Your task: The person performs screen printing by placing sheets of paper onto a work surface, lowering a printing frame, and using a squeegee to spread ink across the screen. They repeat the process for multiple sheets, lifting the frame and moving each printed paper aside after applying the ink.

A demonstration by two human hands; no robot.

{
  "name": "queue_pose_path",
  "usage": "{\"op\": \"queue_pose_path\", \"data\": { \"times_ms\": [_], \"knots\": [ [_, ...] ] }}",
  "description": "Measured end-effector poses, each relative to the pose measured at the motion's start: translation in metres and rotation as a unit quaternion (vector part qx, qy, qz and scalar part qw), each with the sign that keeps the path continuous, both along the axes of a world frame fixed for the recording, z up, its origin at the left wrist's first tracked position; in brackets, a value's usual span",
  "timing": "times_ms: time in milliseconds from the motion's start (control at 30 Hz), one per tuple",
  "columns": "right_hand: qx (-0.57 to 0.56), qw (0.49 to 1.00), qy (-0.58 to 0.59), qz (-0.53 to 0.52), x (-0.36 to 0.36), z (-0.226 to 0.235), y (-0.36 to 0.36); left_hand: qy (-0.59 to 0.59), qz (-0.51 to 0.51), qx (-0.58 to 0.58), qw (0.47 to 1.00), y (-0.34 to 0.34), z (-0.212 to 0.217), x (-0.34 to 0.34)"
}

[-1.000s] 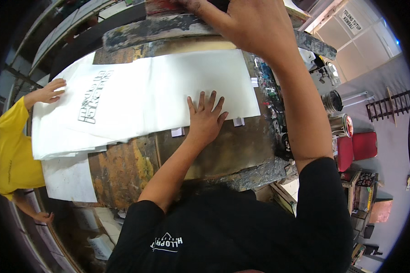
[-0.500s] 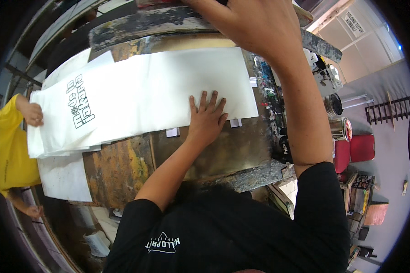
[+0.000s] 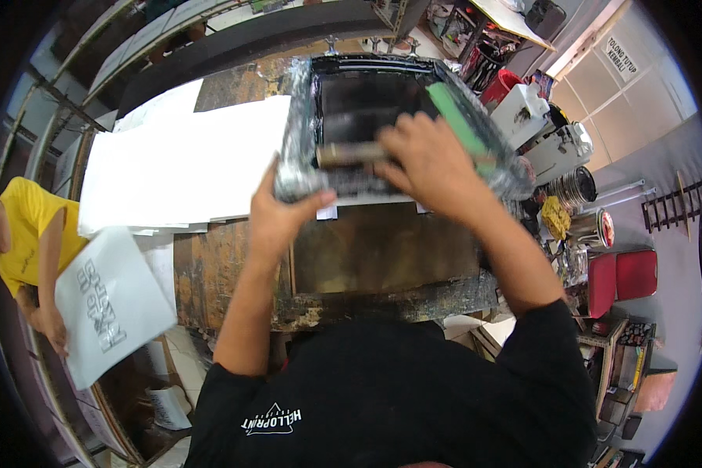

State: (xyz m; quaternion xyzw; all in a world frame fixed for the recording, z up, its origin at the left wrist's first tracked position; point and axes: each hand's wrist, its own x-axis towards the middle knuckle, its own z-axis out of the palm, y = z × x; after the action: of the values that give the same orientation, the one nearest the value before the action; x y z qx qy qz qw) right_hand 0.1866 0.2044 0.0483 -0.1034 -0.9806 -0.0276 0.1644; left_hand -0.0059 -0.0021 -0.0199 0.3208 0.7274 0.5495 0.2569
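Observation:
A screen printing frame (image 3: 298,117) wrapped in shiny clear film lies flat on the table, over the right end of the white sheets. Its inside looks dark, with a green strip (image 3: 454,113) along the right. My left hand (image 3: 277,214) grips the frame's near left corner, thumb along the near edge. My right hand (image 3: 430,160), slightly blurred, is closed around a squeegee (image 3: 347,154) with a pale wooden handle. The squeegee lies crosswise over the near part of the mesh; its blade is hidden.
White sheets (image 3: 187,164) are stacked left of the frame on the stained table (image 3: 234,269). At far left a co-worker in a yellow shirt (image 3: 35,226) holds a printed white sheet (image 3: 117,312). White containers (image 3: 519,113) and cans (image 3: 593,228) stand at right, near a red chair (image 3: 636,274).
The frame has come down over the table. My right hand has lowered and now holds the squeegee; my left hand has moved from the sheet to the frame's corner. The co-worker has taken the printed sheet away.

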Motion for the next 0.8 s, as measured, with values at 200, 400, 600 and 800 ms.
{"op": "queue_pose_path", "data": {
  "times_ms": [200, 400, 600, 800],
  "knots": [
    [-0.163, 0.982, -0.083, -0.037, 0.027, -0.104, -0.046, 0.293, 0.004, -0.119, 0.949, -0.033, -0.098, 0.021],
    [-0.115, 0.993, -0.021, -0.032, -0.007, -0.152, -0.003, 0.353, -0.005, -0.092, 0.931, -0.035, -0.126, 0.010],
    [-0.048, 0.997, 0.049, -0.044, -0.130, -0.168, 0.146, 0.355, 0.001, -0.095, 0.930, -0.036, -0.120, 0.012],
    [-0.097, 0.991, -0.091, -0.013, -0.190, -0.117, 0.230, 0.229, 0.000, -0.056, 0.972, -0.038, -0.118, 0.015]
  ]
}}
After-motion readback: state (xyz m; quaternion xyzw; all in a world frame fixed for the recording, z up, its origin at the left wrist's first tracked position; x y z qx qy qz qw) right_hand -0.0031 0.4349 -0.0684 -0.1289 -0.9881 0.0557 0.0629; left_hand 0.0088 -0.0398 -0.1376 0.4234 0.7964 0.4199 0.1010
